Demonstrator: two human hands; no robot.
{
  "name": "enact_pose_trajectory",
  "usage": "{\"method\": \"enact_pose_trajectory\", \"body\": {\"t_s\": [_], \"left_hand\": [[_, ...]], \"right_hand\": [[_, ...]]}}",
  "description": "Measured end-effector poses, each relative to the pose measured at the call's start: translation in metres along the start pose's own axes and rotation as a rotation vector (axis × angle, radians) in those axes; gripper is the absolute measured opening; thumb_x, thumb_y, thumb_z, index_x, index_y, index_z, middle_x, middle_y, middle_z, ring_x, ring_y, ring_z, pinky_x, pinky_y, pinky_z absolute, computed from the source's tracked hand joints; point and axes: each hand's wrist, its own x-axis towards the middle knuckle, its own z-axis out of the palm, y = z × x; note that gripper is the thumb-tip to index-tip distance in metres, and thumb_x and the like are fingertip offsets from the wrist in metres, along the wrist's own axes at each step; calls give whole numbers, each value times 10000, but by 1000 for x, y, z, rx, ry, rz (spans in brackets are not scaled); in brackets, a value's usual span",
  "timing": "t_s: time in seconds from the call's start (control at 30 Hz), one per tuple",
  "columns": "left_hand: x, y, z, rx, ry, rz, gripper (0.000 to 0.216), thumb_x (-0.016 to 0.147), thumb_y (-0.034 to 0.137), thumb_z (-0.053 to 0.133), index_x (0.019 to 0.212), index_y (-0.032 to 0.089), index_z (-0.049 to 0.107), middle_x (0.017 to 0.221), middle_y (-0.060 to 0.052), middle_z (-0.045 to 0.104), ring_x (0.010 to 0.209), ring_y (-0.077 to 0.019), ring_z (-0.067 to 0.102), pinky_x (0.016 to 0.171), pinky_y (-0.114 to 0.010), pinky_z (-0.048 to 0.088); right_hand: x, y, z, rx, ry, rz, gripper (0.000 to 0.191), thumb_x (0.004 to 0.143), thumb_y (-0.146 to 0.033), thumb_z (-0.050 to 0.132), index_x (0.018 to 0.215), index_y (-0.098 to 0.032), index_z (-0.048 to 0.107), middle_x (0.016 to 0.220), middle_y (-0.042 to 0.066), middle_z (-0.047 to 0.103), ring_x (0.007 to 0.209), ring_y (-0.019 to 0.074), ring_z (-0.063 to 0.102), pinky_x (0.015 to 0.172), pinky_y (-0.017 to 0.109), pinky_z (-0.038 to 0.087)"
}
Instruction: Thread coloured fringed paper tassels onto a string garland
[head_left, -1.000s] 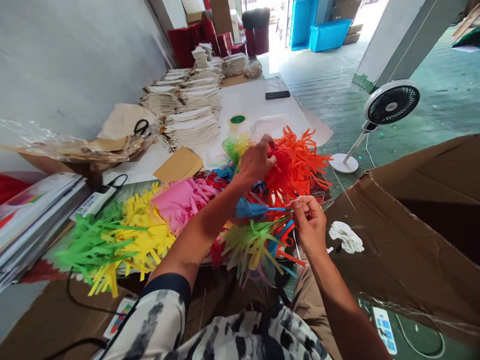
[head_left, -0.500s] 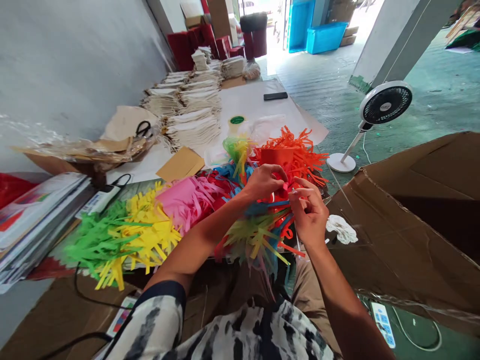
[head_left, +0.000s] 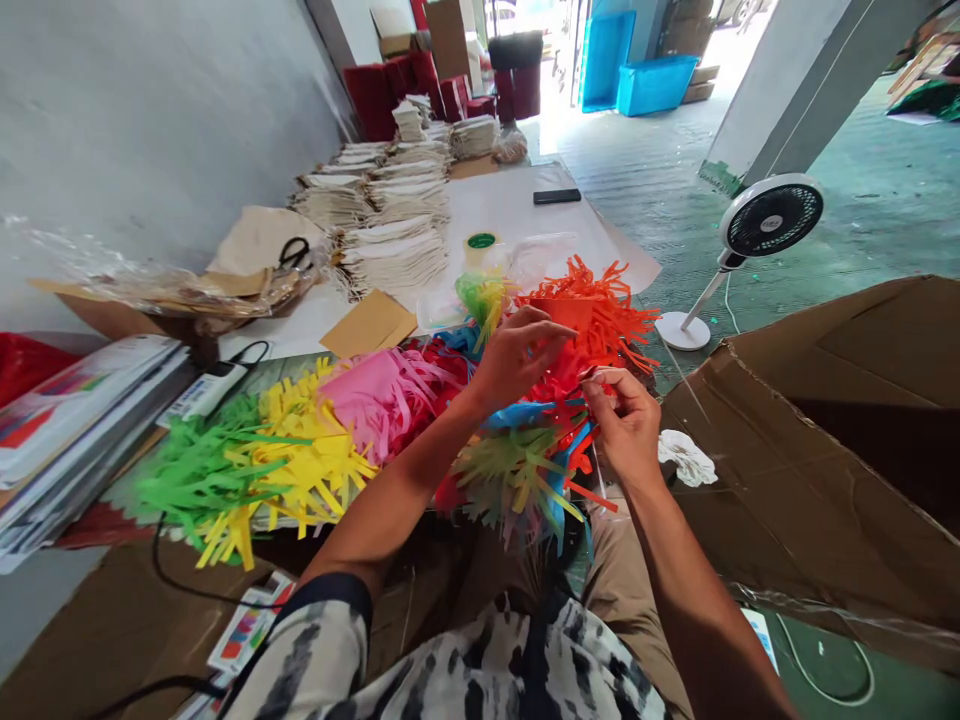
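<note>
1. Head view, centre of frame: note left hand (head_left: 517, 358), fingers loosely parted above red strips (head_left: 556, 384), with nothing visibly gripped.
2. Right of centre: note right hand (head_left: 624, 412), thumb and forefinger drawn together; cannot tell what between, too small to make out.
3. Just left of those fingertips: find blue fringe (head_left: 521, 413), with green-yellow fringe (head_left: 506, 458) below.
4. Judging from this, best to pinch narrowly and steadily at right, guiding lightly with left fingertips, without crushing strips.
5. Brush orange fringe (head_left: 604, 310), upper right of centre, away from fingertips to avoid tangling.
6. Leave pink fringe (head_left: 375, 390), left of centre, undisturbed.
</note>
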Motion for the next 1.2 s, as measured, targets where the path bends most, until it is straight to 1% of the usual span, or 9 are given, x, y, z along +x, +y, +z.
{"method": "enact_pose_trajectory", "body": {"t_s": [0.1,0.17,0.3,0.43,0.57,0.7,0.83,1.13,1.2], "left_hand": [[-1,1,-5,-302,-225,74,274,963,440,728,1042,204,841,1008,-83,744,919,-165,661,829,-296,503],[-3,0,-4,-384,-270,32,324,925,490,774,1026,189,837,945,-74,743,844,-148,638,745,-281,477],[-6,-5,0,-530,-200,-141,393,825,534,860,948,165,811,846,-41,726,684,-100,582,606,-247,429],[-9,-13,2,-674,-114,-226,397,738,502,933,907,165,810,837,-36,756,710,-115,652,678,-259,527],[-12,-20,-1,-742,-90,-259,365,717,469,953,888,171,832,875,-57,799,798,-148,719,779,-291,579],[-13,-25,-4,-792,-114,-265,360,691,445,974,866,161,839,872,-75,817,830,-176,759,848,-331,602],[-14,-26,-4,-808,-131,-252,387,668,443,990,867,150,832,865,-78,813,791,-178,762,822,-342,612],[-19,-27,-4,-787,-169,-225,328,738,372,946,929,152,796,906,-54,783,801,-148,736,832,-314,600],[-20,-25,-3,-786,-169,-235,308,750,368,927,916,150,787,897,-54,776,804,-150,726,836,-315,591]], "right_hand": [[1,4,0,35,-44,34,346,894,-572,789,894,-240,690,792,-15,601,596,119,428,524,258,337],[1,7,1,76,-86,70,350,877,-575,806,900,-246,689,759,-30,577,566,112,383,509,259,302],[-1,9,6,148,-205,145,350,845,-565,839,917,-257,689,825,-17,636,610,128,464,542,266,370],[-1,9,11,140,-236,169,338,846,-550,842,901,-253,690,847,-10,645,617,124,465,533,258,370],[0,15,12,188,-216,183,393,819,-590,854,898,-244,686,826,-8,641,604,115,450,514,249,357],[0,23,12,274,-252,237,436,805,-620,858,891,-239,663,775,-33,592,519,79,321,451,244,264],[1,22,14,322,-253,273,428,797,-597,872,888,-240,654,766,-41,577,499,67,251,432,242,219],[3,21,18,329,-233,264,391,801,-554,874,863,-235,656,653,-72,466,488,68,225,441,242,199],[2,21,18,292,-224,236,384,813,-564,858,876,-237,668,671,-62,493,502,76,268,455,245,223]]}}
